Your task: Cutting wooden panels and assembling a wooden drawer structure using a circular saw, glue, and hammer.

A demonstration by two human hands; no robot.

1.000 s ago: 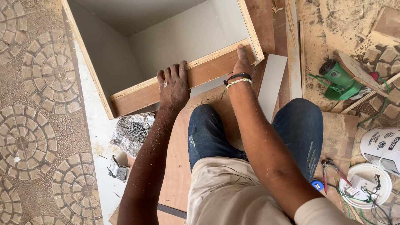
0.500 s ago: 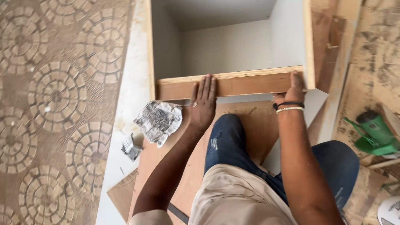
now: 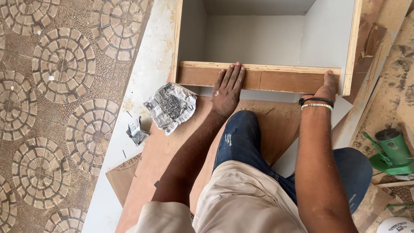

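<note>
Left hand: flat, fingers spread, palm pressing wooden rail | right hand: resting open on rail's right end | rail: across cabinet box front | crumpled newspaper: left of the left hand.

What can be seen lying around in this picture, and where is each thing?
wooden rail: one, brown, across the open front of the box, under both hands
box: one, pale grey inside with light plywood edges, top centre, open side towards the camera
crumpled newspaper: one large black-and-white wad, left of the left hand
paper scrap: one small, grey, lower left of the wad
plywood sheet: one, reddish brown, under the knees
power tool: one, green, right edge
patterned floor: brown with circle motifs, left side
jeans: blue, centre
wristbands: dark and beaded, on the right wrist
left hand: flat on the rail, fingers spread
right hand: pressing the rail's right end
</note>
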